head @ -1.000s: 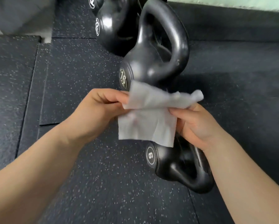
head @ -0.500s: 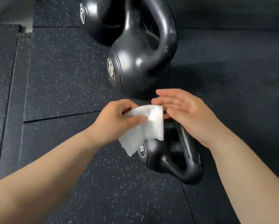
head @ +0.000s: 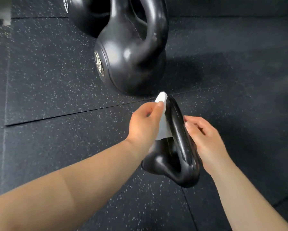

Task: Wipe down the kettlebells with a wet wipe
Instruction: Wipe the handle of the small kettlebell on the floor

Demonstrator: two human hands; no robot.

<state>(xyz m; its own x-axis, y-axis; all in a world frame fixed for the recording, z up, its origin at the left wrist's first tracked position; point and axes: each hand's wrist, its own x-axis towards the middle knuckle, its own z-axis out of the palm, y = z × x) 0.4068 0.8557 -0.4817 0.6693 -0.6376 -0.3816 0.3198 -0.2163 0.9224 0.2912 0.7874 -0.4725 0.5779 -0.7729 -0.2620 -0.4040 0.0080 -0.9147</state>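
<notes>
You are starting on the small kettlebell, lying on the floor just in front of the kettlebell marked 16; your left hand is pinching the folded wet wipe and pressing it to the handle's left side; your right hand, busy folding the wipe a moment ago, is now curling its fingers on the handle's other side, seemingly steadying it; folding is giving way to wiping, with the 16 and another kettlebell behind it likely waiting.
</notes>
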